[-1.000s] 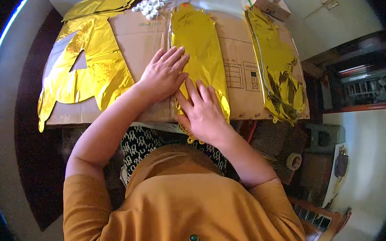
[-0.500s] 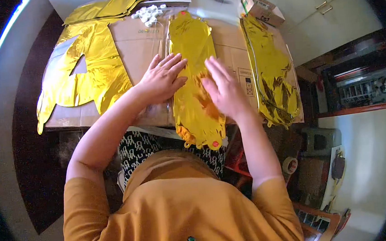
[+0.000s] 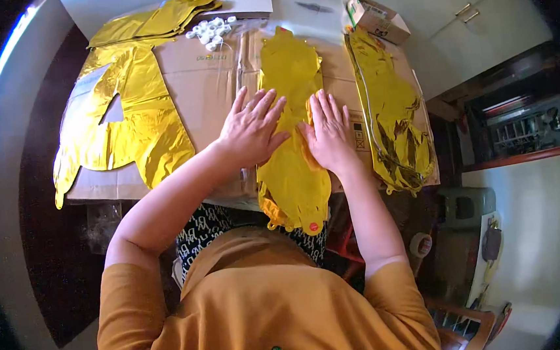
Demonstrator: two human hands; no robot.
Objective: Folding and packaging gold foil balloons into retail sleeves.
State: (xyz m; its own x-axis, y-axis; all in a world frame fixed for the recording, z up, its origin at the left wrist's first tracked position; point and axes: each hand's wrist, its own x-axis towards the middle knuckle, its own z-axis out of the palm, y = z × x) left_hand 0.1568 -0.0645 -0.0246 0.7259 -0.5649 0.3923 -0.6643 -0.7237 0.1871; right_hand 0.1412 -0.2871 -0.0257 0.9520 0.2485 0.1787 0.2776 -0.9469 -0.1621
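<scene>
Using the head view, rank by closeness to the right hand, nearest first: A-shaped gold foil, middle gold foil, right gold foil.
1. Middle gold foil, at the right hand
2. Right gold foil, to that hand's right
3. A-shaped gold foil, far left, beyond the left hand

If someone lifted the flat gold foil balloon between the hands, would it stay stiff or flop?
The gold foil balloon would probably flop: it looks thin, with a crumpled lower left corner. It is likely light for its size, since it lies flat and seems uninflated. Its shiny surface may slide easily over the cardboard.
</scene>
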